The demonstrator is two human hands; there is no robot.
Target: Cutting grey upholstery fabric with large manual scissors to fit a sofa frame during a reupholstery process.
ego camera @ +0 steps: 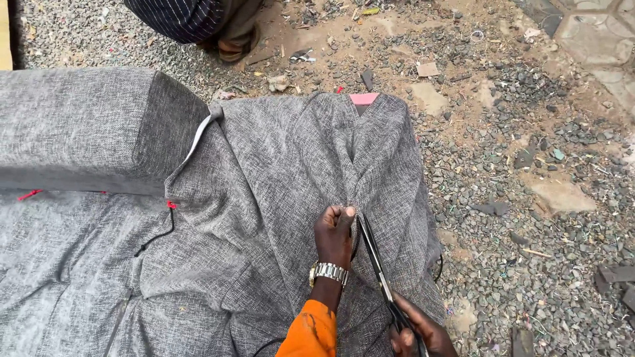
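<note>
A: While the left hand (334,231) pinches a ridge of the grey fabric (278,172), fingers curled tight on the fold, the scissors (377,264) lie right beside its knuckles. Blades look almost closed, tips just at the pinch.

B: And the right hand (420,334)?

A: Bottom edge of the view, fingers wrapped round the scissor handles, partly cut off by the frame. The fabric is draped over the sofa cushion (73,125), spilling toward the gravel ground (529,165).

B: Risks?

A: Closest one, I'd say: the blade nicks the left thumb or knuckles, since they sit touching the cut line. Second: the fold holds two layers, so a snip could go through more cloth than meant. Third: the loose edge hangs near the gravel and could snag or pick up dirt.

B: Anything else around?

A: A pink patch (363,98) at the far end of the fold, a black cord (159,235) on the left, a wristwatch (329,272) on the left wrist, and another person's foot (231,47) at the top.
</note>
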